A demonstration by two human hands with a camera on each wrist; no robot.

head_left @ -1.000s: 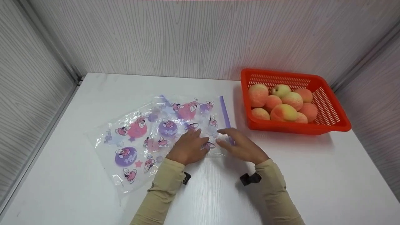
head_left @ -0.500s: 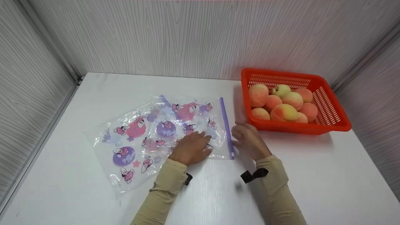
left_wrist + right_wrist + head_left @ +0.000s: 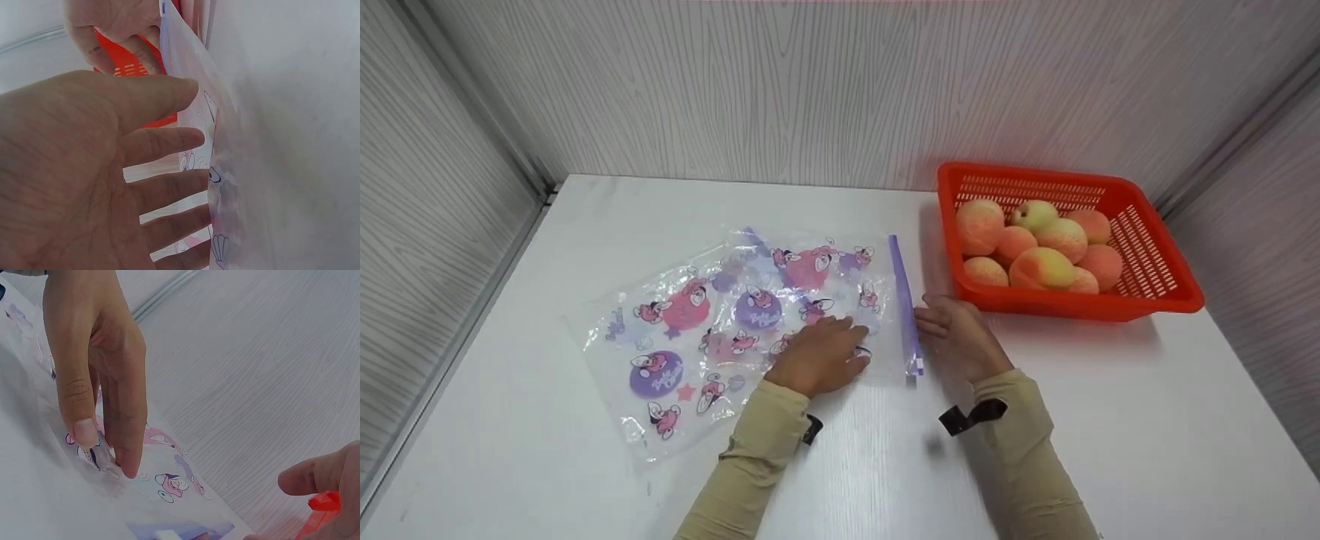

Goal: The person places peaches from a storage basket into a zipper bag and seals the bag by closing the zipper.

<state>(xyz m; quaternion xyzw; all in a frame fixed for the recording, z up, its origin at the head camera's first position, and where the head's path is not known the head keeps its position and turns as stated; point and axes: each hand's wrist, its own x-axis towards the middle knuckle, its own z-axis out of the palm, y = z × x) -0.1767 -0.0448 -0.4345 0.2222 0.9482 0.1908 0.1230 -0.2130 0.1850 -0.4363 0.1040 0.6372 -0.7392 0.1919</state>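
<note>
Hands [image 3: 819,358] at 2 glossy, rectangular, transparent plastic bags [image 3: 656,375]

Bags [image 3: 746,319] lie left of the fruit basket [image 3: 1065,305].

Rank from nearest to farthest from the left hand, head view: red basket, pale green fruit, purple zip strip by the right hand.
1. Purple zip strip: right of the left hand.
2. Red basket: farther right and forward.
3. Pale green fruit: inside, toward the back.
</note>
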